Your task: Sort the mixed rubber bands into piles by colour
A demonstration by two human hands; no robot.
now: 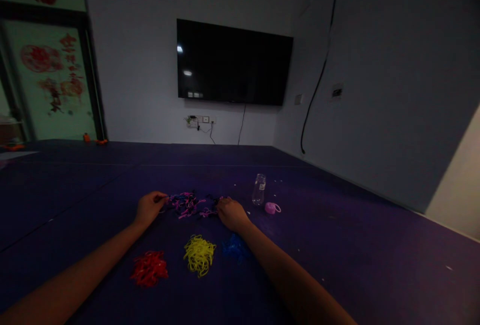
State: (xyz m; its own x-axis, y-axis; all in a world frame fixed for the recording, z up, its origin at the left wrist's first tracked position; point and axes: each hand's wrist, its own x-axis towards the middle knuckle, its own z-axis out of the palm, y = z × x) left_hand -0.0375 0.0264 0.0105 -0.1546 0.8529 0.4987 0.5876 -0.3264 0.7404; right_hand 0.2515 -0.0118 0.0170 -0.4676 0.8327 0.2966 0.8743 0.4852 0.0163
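A mixed pile of pink, purple and black rubber bands [185, 204] lies on the dark purple surface between my hands. My left hand [150, 206] is at the pile's left edge, thumb and forefinger pinched together on bands there. On the other side, my right hand [230, 212] rests over some dark and pink bands, its fingers bent down and partly hidden. Closer to me are three sorted heaps: red rubber bands [150, 268], yellow rubber bands [200, 255] and blue rubber bands [234, 248], the blue ones beside my right forearm.
A clear bottle [259, 190] stands uncapped beyond my right hand, with its pink looped cap [272, 208] next to it. Small white scraps dot the purple surface [337, 245]. A television [234, 65] hangs on the far wall, and a black cable [318, 77] dangles at the right.
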